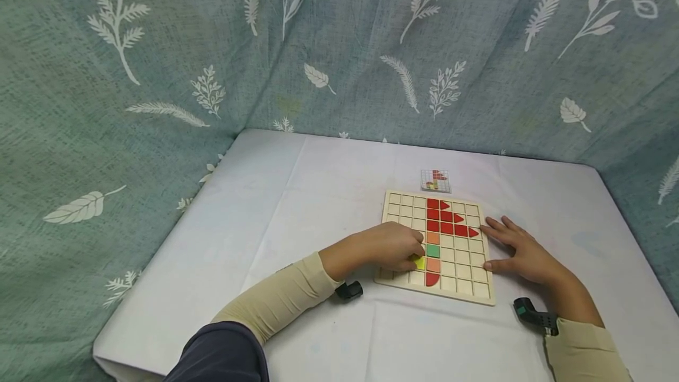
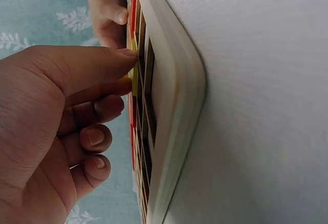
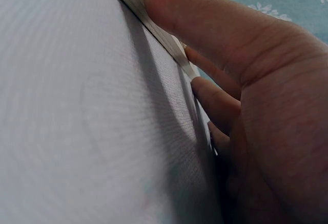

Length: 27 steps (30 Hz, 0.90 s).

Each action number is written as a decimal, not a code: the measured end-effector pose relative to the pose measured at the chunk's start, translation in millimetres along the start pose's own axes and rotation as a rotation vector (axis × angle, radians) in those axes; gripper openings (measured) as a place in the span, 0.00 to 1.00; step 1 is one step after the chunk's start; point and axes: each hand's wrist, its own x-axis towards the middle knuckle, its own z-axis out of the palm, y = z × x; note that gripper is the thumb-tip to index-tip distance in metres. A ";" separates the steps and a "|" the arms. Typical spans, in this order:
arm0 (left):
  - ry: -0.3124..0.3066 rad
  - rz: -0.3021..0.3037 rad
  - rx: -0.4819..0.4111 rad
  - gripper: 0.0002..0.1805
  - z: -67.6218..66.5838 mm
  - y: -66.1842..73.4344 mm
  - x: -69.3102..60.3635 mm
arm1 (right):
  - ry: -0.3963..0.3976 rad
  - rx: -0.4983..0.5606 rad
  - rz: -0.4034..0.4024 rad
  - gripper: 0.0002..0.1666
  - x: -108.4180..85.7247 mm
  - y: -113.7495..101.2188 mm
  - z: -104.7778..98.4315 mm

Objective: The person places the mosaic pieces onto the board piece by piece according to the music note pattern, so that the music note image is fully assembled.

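Observation:
A wooden grid board [image 1: 467,287] lies on the table, with red, orange and green tiles set in its squares. My left hand [image 1: 389,246] is over the board's left part, thumb and index finger pinching a yellow tile [image 1: 420,263] at a square beside the lower orange tile [image 1: 433,265]. In the left wrist view the yellow tile [image 2: 135,83] sits at the board surface between the fingertips, partly covered by them. My right hand [image 1: 525,255] rests along the board's right edge with fingers spread, thumb and fingertips touching the rim.
A small pattern card [image 1: 435,181] with a printed grid and coloured shapes lies just behind the board. White cloth [image 1: 318,193] covers the table. A patterned green curtain [image 1: 339,46] hangs behind and at the sides.

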 end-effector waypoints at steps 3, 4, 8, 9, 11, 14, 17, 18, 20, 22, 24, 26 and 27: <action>0.003 -0.002 0.007 0.06 -2.2 0.4 -1.2 | 0.001 -0.002 0.008 0.59 -0.4 -0.7 -1.3; 0.004 -0.005 0.009 0.06 -2.8 0.5 -1.6 | 0.001 -0.001 0.009 0.59 -0.6 -0.9 -1.7; -0.004 -0.021 0.009 0.07 -4.3 0.6 -3.1 | 0.004 0.012 0.004 0.59 -1.4 -0.8 -2.6; -0.006 -0.025 0.009 0.08 -4.4 0.4 -3.4 | 0.004 0.016 0.003 0.59 -1.6 -0.6 -2.6; -0.008 -0.035 0.012 0.10 -4.3 -0.4 -4.0 | 0.003 0.019 0.000 0.59 -2.0 -0.4 -2.6; 0.000 -0.040 0.011 0.08 -6.2 -0.9 -3.8 | 0.004 0.016 -0.005 0.59 -2.2 0.2 -2.7; 0.015 -0.035 0.001 0.06 -10.1 0.3 -0.9 | 0.004 0.012 -0.009 0.59 -2.2 0.0 -3.3; 0.019 -0.026 0.000 0.05 -11.3 1.2 0.9 | 0.006 0.010 -0.009 0.59 -2.1 -0.1 -3.4; 0.026 0.000 0.006 0.05 -12.0 3.3 5.4 | 0.003 0.012 -0.006 0.59 -1.8 -0.5 -3.4; 0.027 0.030 0.004 0.05 -11.9 5.9 10.3 | 0.000 0.016 -0.001 0.59 -1.4 -1.4 -3.0; 0.022 0.060 0.005 0.06 -10.9 8.7 15.3 | 0.000 0.019 0.001 0.59 -0.7 -1.4 -2.1; 0.014 0.081 0.004 0.08 -9.9 11.3 19.6 | 0.000 0.021 0.001 0.59 -0.5 -1.8 -1.4; 0.009 0.087 0.005 0.08 -9.7 12.4 21.3 | 0.000 0.022 -0.001 0.58 -0.4 -1.7 -1.3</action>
